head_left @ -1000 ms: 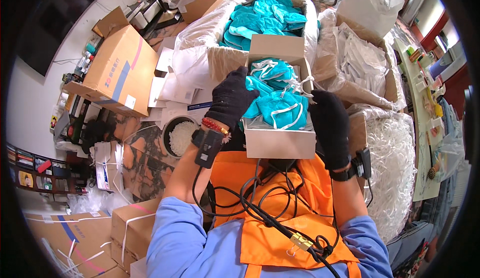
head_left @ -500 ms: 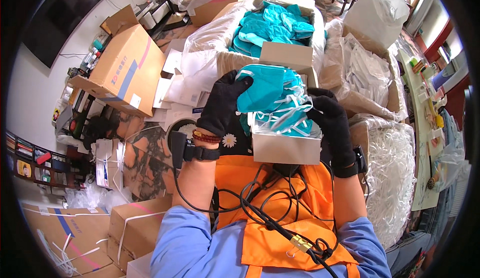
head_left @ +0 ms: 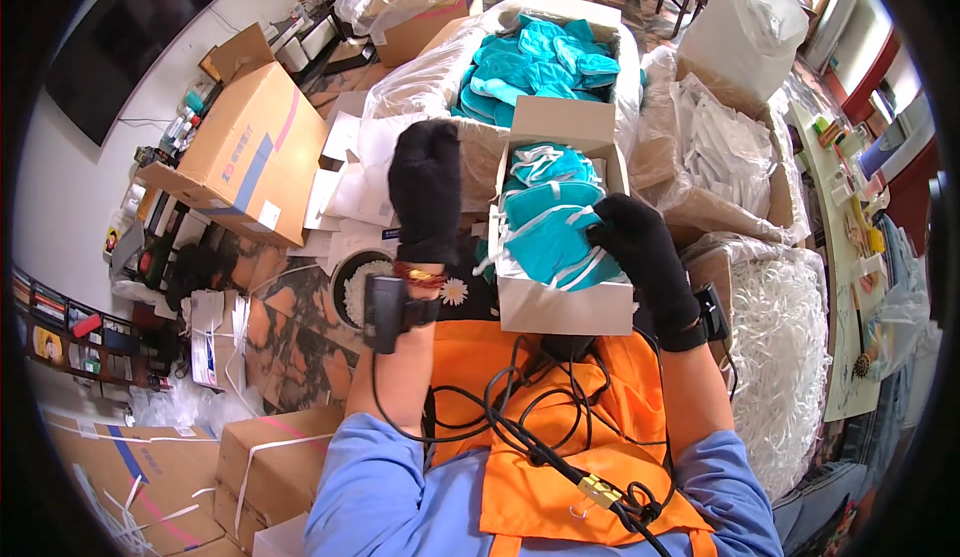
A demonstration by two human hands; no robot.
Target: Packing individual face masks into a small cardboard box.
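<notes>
White wall [head_left: 75,197], dark-patterned tiled floor [head_left: 300,352]

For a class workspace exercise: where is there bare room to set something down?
Bare patterned floor lies between the strapped bundle, the round tub and the brown carton. More shows behind the large carton of teal masks. Around the small open box it is crowded: right hand at its edge, filled cartons ahead and right.

I'm facing a box [head_left: 566,309] with masks [head_left: 550,227] lying in it; behind it a carton [head_left: 484,155] is holding more masks [head_left: 545,62]; straps [head_left: 775,357] are lying at my right, a bowl [head_left: 336,302] at my left.
</notes>
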